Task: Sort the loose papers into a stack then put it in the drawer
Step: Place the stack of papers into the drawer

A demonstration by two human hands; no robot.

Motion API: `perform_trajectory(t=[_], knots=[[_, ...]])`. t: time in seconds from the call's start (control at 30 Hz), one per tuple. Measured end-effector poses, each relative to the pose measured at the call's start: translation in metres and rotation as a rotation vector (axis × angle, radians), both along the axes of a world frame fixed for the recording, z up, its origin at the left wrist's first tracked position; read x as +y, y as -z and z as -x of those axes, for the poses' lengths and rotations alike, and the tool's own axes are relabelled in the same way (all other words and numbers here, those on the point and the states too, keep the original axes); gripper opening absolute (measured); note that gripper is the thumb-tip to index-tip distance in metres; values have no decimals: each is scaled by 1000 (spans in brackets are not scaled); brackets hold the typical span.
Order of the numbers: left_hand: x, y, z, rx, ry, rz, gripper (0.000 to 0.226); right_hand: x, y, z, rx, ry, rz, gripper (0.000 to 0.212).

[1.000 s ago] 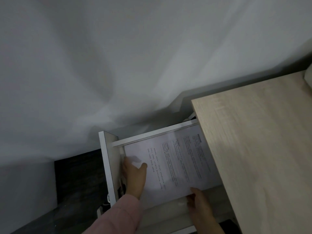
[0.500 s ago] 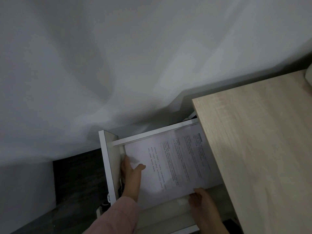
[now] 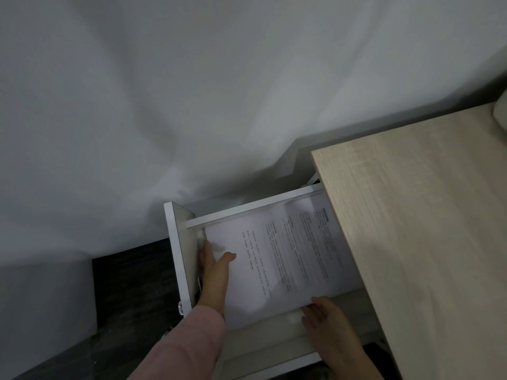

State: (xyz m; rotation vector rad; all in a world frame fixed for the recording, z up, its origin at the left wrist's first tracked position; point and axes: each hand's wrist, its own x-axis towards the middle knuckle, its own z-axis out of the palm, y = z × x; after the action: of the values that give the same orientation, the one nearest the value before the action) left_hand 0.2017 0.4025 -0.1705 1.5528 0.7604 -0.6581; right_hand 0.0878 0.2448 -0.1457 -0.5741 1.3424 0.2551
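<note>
Stack (image 3: 285, 259) is inside the open drawer (image 3: 247, 212), lower centre of frame, its far end tucked under the desk top (image 3: 425, 242) at right. L hand (image 3: 215, 272) is at the stack's left edge: thumb on top sheet, fingers below the edge, so pinching it, prob. to keep sheets squared while lowering. R hand (image 3: 326, 322) is at the near edge, lower right. Fingertips meet the paper, can't tell if pinching or just nudging. Two-edge hold = no fanning. IMO placing is nearly done. Next: let go, clear fingers, shut drawer. Risk: corner snags under desk.
</note>
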Motion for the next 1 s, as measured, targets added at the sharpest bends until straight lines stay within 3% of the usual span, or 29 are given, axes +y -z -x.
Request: perform_trajectory(t=[0.03,0.1,0.17,0.23,0.33,0.4,0.47,0.63,0.87,1.0], knots=[[-1,-3,0,-8,30,-17,80,-1,-3,2,5,-4,6,2],[-5,-15,2,-34,121,-52,83,-3,-12,4,-2,-104,55,11],[-6,-33,8,-105,261,-101,81,-3,-31,3,-78,-346,215,11],[-4,-54,17,-253,441,-197,77,-4,-54,1,-252,-639,494,29],[11,-73,24,-542,678,-545,75,-20,-81,0,-549,-971,1106,35],[21,-75,23,-575,692,-745,76,-42,-82,-4,-569,-1129,1473,42],[25,-75,20,-475,635,-754,79,-67,-73,-8,-453,-1225,1710,47],[19,-79,17,-357,493,-608,82,-100,-44,9,-188,-1371,1722,54],[-10,-86,12,-395,449,-482,82,-105,-41,13,-188,-1335,1752,49],[-48,-94,15,-386,526,-359,77,-106,-40,13,-179,-1345,1743,49]])
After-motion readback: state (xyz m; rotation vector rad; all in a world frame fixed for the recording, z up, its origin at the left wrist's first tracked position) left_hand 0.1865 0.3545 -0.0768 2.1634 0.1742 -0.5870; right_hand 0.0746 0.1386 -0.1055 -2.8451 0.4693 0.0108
